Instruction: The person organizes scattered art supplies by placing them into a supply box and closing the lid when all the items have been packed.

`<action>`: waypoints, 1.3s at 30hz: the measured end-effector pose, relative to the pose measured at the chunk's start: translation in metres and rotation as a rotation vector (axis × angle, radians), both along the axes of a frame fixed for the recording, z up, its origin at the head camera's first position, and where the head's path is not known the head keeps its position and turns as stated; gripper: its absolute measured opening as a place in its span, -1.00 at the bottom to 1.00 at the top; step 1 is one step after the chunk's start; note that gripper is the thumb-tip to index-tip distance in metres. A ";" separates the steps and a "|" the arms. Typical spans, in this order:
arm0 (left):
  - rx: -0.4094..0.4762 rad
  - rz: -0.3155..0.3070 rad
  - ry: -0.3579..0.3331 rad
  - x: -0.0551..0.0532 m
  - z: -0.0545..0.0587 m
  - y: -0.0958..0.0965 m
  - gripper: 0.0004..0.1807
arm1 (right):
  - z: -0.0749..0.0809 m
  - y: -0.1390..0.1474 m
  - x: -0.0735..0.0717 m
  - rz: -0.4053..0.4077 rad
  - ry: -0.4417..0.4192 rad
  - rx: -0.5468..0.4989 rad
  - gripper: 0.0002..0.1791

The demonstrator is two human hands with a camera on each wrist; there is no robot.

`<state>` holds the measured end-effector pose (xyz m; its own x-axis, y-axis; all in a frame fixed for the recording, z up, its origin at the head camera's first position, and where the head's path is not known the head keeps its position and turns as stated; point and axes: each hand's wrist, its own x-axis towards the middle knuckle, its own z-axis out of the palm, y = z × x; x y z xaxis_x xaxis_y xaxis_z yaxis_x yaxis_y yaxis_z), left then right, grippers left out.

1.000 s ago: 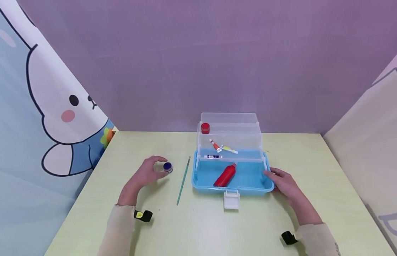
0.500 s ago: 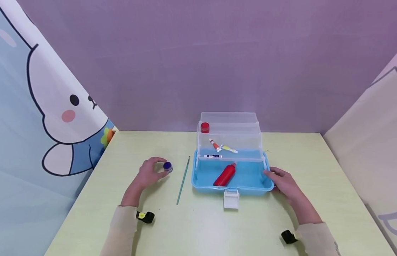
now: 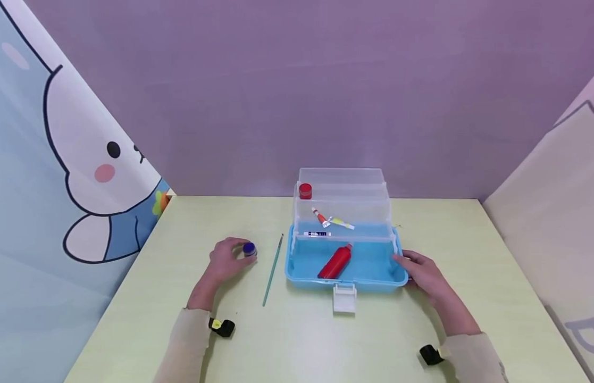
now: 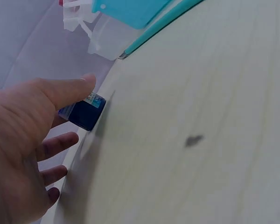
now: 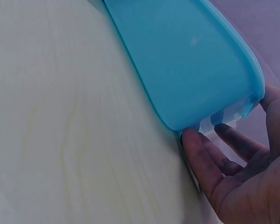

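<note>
A small jar with a dark blue lid [image 3: 249, 249] stands on the table left of the paintbrush [image 3: 273, 270]. My left hand [image 3: 226, 259] pinches it between thumb and forefinger; in the left wrist view the jar [image 4: 87, 113] is dark blue with a label, and the other fingers are spread loosely. My right hand [image 3: 423, 272] grips the right end of an open blue storage box [image 3: 373, 259], thumb over the rim. In the right wrist view, fingertips [image 5: 191, 135] touch the box's outer wall [image 5: 186, 70]. A red bottle [image 3: 335, 261] lies inside the box.
Clear raised trays [image 3: 344, 207] of the box hold a red-lidded jar [image 3: 305, 191], an orange tube [image 3: 320, 217], a yellow tube [image 3: 342, 223] and a white tube with dark print [image 3: 317, 234]. A white latch [image 3: 344, 299] hangs at the front. A purple backdrop [image 3: 297, 106] stands behind the table.
My left wrist and forearm have swung slightly to the right while the fingers stay at the blue-lidded jar. The right hand stays on the box. The view has shifted a little.
</note>
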<state>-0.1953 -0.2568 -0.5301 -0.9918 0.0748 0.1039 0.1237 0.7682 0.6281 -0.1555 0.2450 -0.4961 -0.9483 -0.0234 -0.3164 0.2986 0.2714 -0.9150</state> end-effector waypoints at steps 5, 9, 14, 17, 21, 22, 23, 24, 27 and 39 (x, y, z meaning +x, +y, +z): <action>-0.001 0.031 0.023 0.002 -0.001 0.001 -0.47 | 0.000 -0.002 -0.001 0.000 -0.004 0.005 -0.18; 0.013 0.040 0.029 0.004 0.000 0.003 -0.50 | 0.000 -0.001 -0.001 0.005 -0.010 0.014 -0.17; 0.024 0.048 0.031 0.004 -0.001 0.005 -0.50 | 0.001 -0.001 0.000 0.008 -0.013 0.037 -0.17; 0.022 0.045 0.035 0.003 -0.001 0.005 -0.50 | 0.001 0.000 0.000 0.006 -0.016 0.038 -0.17; 0.036 0.040 0.052 0.000 0.005 0.006 -0.52 | 0.002 0.000 0.000 0.007 -0.013 0.042 -0.17; 0.042 0.038 0.058 -0.001 0.007 0.006 -0.52 | 0.002 -0.001 0.000 0.007 -0.012 0.043 -0.17; 0.050 0.033 0.065 -0.002 0.008 0.006 -0.53 | 0.002 -0.001 0.000 0.006 -0.012 0.044 -0.17; 0.054 0.028 0.071 -0.002 0.011 0.007 -0.54 | 0.002 -0.001 0.000 0.006 -0.012 0.045 -0.17; 0.058 0.012 0.081 -0.006 0.019 0.008 -0.55 | 0.002 -0.001 -0.001 0.004 -0.016 0.042 -0.17; 0.042 -0.032 0.107 -0.028 0.056 0.017 -0.53 | -0.001 -0.001 -0.002 0.008 -0.019 0.055 -0.14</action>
<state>-0.2230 -0.2399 -0.4743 -0.9719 0.0996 0.2131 0.2161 0.7360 0.6416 -0.1580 0.2440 -0.4973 -0.9419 -0.0132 -0.3357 0.3137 0.3233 -0.8928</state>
